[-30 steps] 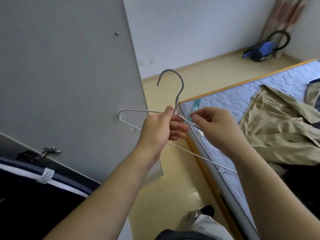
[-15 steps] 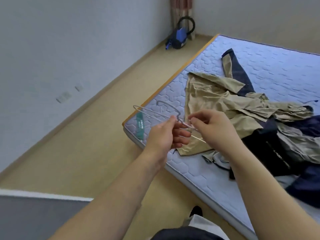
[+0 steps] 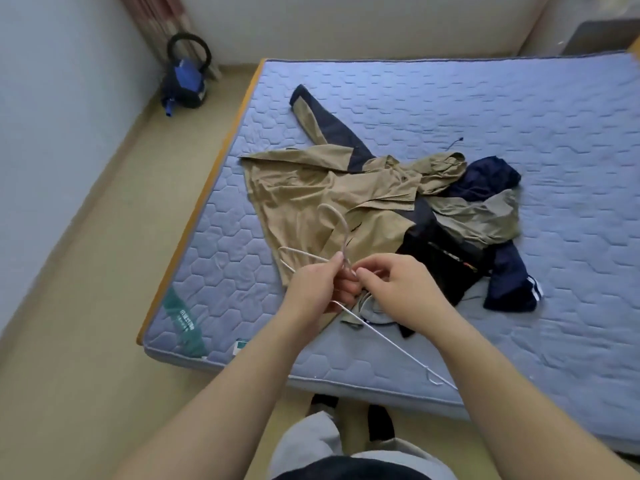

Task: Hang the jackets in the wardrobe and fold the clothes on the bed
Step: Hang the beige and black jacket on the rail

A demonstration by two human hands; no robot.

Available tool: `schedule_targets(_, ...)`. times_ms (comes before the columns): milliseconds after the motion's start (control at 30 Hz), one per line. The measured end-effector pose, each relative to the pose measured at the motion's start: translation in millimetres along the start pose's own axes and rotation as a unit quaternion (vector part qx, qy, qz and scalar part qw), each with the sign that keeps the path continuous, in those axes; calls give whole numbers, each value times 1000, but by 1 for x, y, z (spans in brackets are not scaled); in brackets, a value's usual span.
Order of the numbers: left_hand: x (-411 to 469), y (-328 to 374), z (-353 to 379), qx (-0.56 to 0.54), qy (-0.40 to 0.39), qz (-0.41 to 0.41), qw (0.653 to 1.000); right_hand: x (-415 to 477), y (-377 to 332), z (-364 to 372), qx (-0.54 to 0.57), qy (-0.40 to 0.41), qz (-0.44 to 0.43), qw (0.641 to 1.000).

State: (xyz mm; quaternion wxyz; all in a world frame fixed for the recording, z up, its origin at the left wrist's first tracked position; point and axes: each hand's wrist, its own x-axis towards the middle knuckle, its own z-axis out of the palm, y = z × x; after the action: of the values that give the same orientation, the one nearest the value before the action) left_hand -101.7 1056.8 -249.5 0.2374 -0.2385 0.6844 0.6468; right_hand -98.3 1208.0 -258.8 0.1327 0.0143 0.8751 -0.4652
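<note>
While standing at mattress [image 3: 450, 109] edge, gripped wire hanger [image 3: 398, 348] at its neck in curled left hand [image 3: 322, 289], pinched it between right hand [image 3: 398, 289] thumb and forefinger, above tan jacket [image 3: 304, 192] spread on mattress.

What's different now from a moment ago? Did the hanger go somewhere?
The view swung from the grey wardrobe door round to the bed. So the hanger went from in front of the door to above the khaki jacket lying there. Nothing was picked up or let go. The left hand and right hand still pinch the hanger near its neck.
</note>
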Motion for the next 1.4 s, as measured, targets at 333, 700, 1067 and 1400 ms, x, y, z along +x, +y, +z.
schedule_targets(333, 108, 16, 8, 251, -225, -43, 940, 41, 45, 36, -29, 174, 171, 969)
schedule_targets(700, 336, -40, -6, 470, -60, -22, 881, 84, 96, 46, 8, 236, 247, 940)
schedule_targets(1067, 449, -82, 20, 342, -35, -171, 923, 91, 152, 58, 175, 244, 395, 868)
schedule_targets(1400, 452, -98, 41, 288, -20, -113, 951, 80, 182, 33, 194, 238, 410, 859)
